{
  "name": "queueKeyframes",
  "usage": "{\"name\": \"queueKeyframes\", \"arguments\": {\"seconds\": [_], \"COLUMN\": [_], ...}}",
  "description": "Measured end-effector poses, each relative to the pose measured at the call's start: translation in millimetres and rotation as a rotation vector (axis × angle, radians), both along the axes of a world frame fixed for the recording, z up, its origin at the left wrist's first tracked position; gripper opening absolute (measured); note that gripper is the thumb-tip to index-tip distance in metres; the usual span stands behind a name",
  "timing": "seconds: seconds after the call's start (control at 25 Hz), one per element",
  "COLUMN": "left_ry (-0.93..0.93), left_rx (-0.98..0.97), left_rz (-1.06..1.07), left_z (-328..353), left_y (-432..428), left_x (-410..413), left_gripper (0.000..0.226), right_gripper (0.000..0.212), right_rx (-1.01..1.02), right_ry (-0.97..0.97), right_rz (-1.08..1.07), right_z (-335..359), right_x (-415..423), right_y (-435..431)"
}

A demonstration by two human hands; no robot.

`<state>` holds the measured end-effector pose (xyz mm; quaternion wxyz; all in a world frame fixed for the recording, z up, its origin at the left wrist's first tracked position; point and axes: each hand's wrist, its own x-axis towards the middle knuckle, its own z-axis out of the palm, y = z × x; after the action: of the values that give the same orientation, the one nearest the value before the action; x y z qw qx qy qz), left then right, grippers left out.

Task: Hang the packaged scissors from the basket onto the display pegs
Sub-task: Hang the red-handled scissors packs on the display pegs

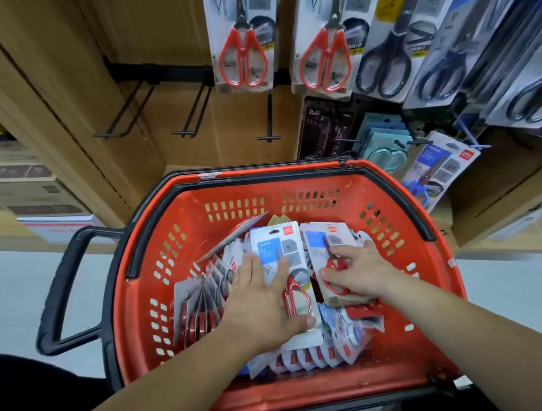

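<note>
Low in the frame, the left hand (pixel 264 296) lies flat on a scissors pack (pixel 275 247), fingers straight and slightly apart, thumb pressing its lower edge. Just right of it, the right hand (pixel 359 271) rests bent, spread fingertips on a second pack (pixel 320 238); whether it grips cannot be told. Both packs lie among many others in the red basket (pixel 262 199). Each shows a blue panel, a red brand square and a large "V"; the smaller print is unreadable. Above hang empty pegs (pixel 186 114) and hung red-handled packs (pixel 243 53).
</note>
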<state>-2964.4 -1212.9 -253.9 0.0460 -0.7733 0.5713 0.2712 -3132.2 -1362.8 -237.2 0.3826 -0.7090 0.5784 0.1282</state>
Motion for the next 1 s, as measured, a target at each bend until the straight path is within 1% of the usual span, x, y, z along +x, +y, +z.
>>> {"name": "queueKeyframes", "arguments": {"seconds": [0.08,0.16,0.24,0.32,0.4,0.48,0.52,0.56,0.6,0.68,0.72,0.76,0.84,1.0], "left_ry": [-0.023,-0.006,0.045,0.123,0.214,0.390,0.501,0.586,0.640,0.725,0.770,0.807,0.846,0.897], "left_rx": [0.026,0.029,-0.033,-0.118,-0.171,-0.244,-0.272,-0.296,-0.329,-0.396,-0.415,-0.431,-0.465,-0.530], "left_rz": [0.039,0.084,0.142,0.213,0.280,0.384,0.438,0.480,0.505,0.537,0.562,0.599,0.660,0.668], "left_z": [2.3,6.2,9.6,13.4,18.7,22.6,24.8,25.0,24.9,27.1,30.4,33.7,36.8,46.3], "left_y": [-6.0,-12.5,-17.7,-20.2,-21.5,-23.2,-23.6,-23.2,-22.9,-23.6,-24.1,-25.1,-28.7,-30.2], "left_x": [-0.1,2.8,4.8,3.9,3.6,7.6,10.2,14.2,17.6,20.3,18.6,16.4,16.0,17.0], "left_gripper": [0.121,0.123,0.127,0.134,0.146,0.144,0.137,0.123,0.102,0.046,0.027,0.018,0.009,0.015], "right_gripper": [0.067,0.062,0.067,0.068,0.061,0.052,0.049,0.048,0.047,0.046,0.047,0.049,0.050,0.048], "right_rx": [-0.030,-0.053,-0.075,-0.078,-0.056,-0.095,-0.148,-0.198,-0.233,-0.258,-0.251,-0.236,-0.200,-0.152], "right_ry": [-0.053,-0.089,-0.140,-0.255,-0.347,-0.392,-0.411,-0.438,-0.484,-0.608,-0.672,-0.736,-0.849,-0.945], "right_rz": [-0.020,-0.061,-0.114,-0.218,-0.270,-0.271,-0.283,-0.316,-0.362,-0.467,-0.511,-0.551,-0.596,-0.587], "right_z": [1.3,6.0,8.4,10.2,14.6,19.2,20.2,23.6,28.5,40.5,47.4,53.0,62.6,71.9], "right_x": [-7.7,-13.4,-19.3,-24.0,-24.9,-25.0,-25.6,-26.8,-28.8,-35.2,-38.1,-40.2,-43.1,-43.3], "right_y": [1.2,-0.1,-0.6,0.3,3.9,6.8,6.4,6.4,6.6,9.6,11.3,13.7,19.3,22.7]}}
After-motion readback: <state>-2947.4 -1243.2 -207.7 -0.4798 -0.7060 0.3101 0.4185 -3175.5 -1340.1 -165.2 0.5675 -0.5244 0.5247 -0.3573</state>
